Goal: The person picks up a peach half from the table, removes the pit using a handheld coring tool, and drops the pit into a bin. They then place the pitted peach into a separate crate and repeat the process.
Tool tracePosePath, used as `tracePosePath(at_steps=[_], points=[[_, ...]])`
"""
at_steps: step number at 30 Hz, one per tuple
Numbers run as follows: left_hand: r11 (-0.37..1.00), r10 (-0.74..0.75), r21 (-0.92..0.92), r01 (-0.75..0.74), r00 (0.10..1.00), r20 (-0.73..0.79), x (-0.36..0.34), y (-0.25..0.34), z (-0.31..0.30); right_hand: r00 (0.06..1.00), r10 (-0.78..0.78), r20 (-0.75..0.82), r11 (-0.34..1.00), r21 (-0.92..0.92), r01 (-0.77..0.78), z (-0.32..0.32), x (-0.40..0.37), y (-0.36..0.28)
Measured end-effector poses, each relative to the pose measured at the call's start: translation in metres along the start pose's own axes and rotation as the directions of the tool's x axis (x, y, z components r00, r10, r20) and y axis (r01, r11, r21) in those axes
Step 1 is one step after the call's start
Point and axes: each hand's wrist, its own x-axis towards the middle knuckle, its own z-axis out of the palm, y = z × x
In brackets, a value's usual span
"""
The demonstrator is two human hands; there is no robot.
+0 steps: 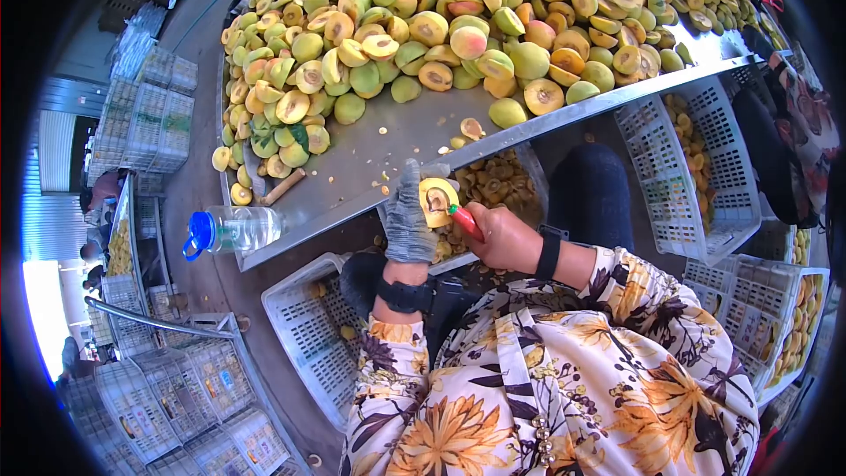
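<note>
My left hand (407,219), in a grey glove, is closed on a yellow peach half (437,197) with its cut face turned up. My bare right hand (508,239) wraps round the red handle of a pitting knife (467,223). The tip of the knife touches the middle of the peach half, where a dark hollow shows; the blade itself is too small to make out. Beneath both hands sits a container of cut fruit pieces (495,183). Just beyond them, the metal table (388,137) bears a large heap of peach halves (427,28).
A water bottle with a blue lid (233,231) and a wooden-handled tool (284,186) lie at the table's left corner. White crates stand near my left leg (308,322) and at the right (696,176). Stacked crates (189,388) fill the lower left. Another person (806,115) is at far right.
</note>
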Motion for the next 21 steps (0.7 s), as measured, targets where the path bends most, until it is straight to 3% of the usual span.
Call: tracePosePath(at_steps=[2,4,5,7,11,13,14,17,19,21], points=[[0.998,0.059,-0.027,-0.060,0.998,-0.010,0.003,-0.012,-0.001,1.000,0.009,-0.025,1.000,0.008,-0.009,0.002,0.000,-0.003],[0.981,0.190,-0.009,-0.193,0.970,-0.152,0.006,-0.024,-0.001,0.998,0.025,-0.053,1.000,0.012,-0.024,0.002,-0.001,-0.004],[0.982,0.187,-0.011,-0.191,0.971,-0.148,0.009,-0.031,-0.005,0.997,0.031,-0.068,0.999,0.013,-0.031,0.002,-0.002,-0.004],[0.951,0.298,0.141,-0.274,0.933,-0.202,0.014,-0.040,-0.012,0.995,0.039,-0.087,0.999,0.015,-0.038,0.003,-0.004,-0.005],[0.908,0.412,0.150,-0.391,0.898,-0.154,-0.008,-0.011,0.024,0.993,0.092,-0.074,0.995,0.034,-0.090,0.005,-0.011,-0.011],[0.995,0.101,0.020,-0.100,0.995,-0.018,-0.010,0.000,0.018,0.994,0.102,-0.043,0.994,0.043,-0.100,0.003,-0.013,-0.012],[0.995,0.099,0.021,-0.099,0.995,-0.019,-0.007,0.003,0.014,0.997,0.081,-0.007,0.997,-0.010,-0.081,0.001,-0.012,-0.010],[0.981,-0.174,0.110,0.158,0.973,0.153,0.002,0.020,0.009,0.998,0.032,0.055,0.996,-0.084,-0.027,-0.004,-0.007,-0.005],[0.970,-0.218,0.143,0.197,0.963,0.158,0.007,0.027,0.008,0.997,0.000,0.080,0.994,-0.106,0.009,-0.008,-0.003,-0.005],[0.962,-0.248,0.151,0.226,0.958,0.146,0.012,0.026,0.006,0.982,0.116,0.149,0.993,-0.015,-0.115,-0.013,0.002,-0.012]])
